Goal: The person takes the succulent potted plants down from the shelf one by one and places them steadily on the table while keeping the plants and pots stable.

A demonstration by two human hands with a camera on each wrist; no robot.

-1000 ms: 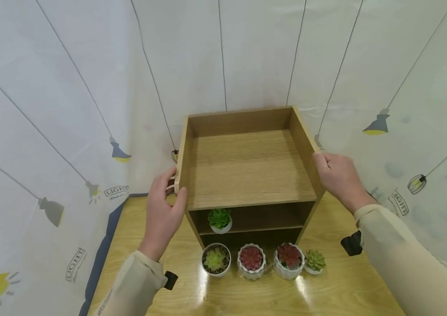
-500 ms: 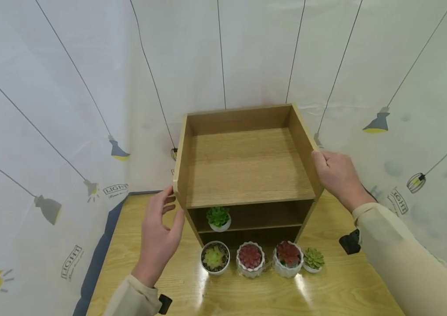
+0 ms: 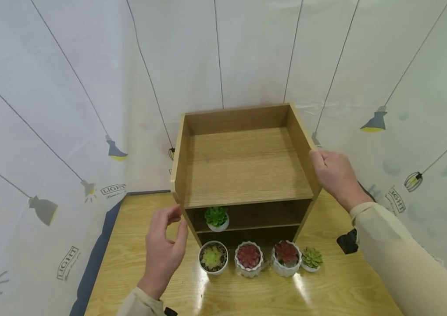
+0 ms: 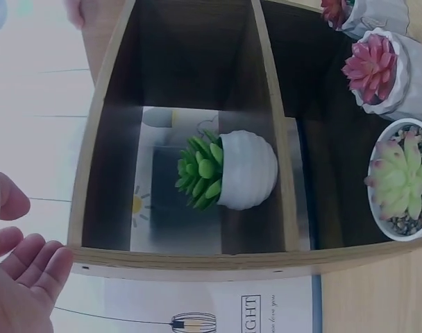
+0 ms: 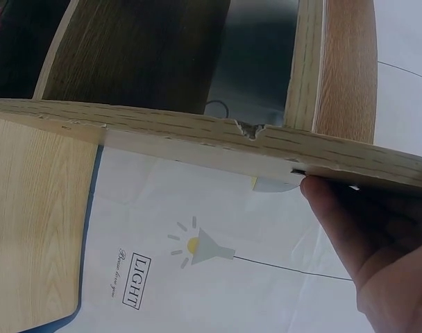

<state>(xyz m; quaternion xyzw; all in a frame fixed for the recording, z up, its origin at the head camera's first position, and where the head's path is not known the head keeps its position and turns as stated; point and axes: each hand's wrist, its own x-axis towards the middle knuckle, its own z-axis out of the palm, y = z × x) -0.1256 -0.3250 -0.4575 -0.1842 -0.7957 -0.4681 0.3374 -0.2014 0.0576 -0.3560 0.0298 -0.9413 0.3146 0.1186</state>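
A wooden shelf unit with an open top tray stands on the table against the curtain. My right hand grips the unit's right side panel; in the right wrist view its thumb presses under the panel edge. My left hand hovers just left of the unit's lower front corner, fingers loosely curled, holding nothing. The left hand is also apart from the frame in the left wrist view. A small green succulent in a white pot sits on the middle shelf.
Several potted succulents line up in front of the unit: a pale green one, two red ones, a small green one. A printed white curtain surrounds the wooden table on three sides.
My left hand has let go of the unit's left side panel and dropped down and toward me. The right hand has kept its grip on the right panel.
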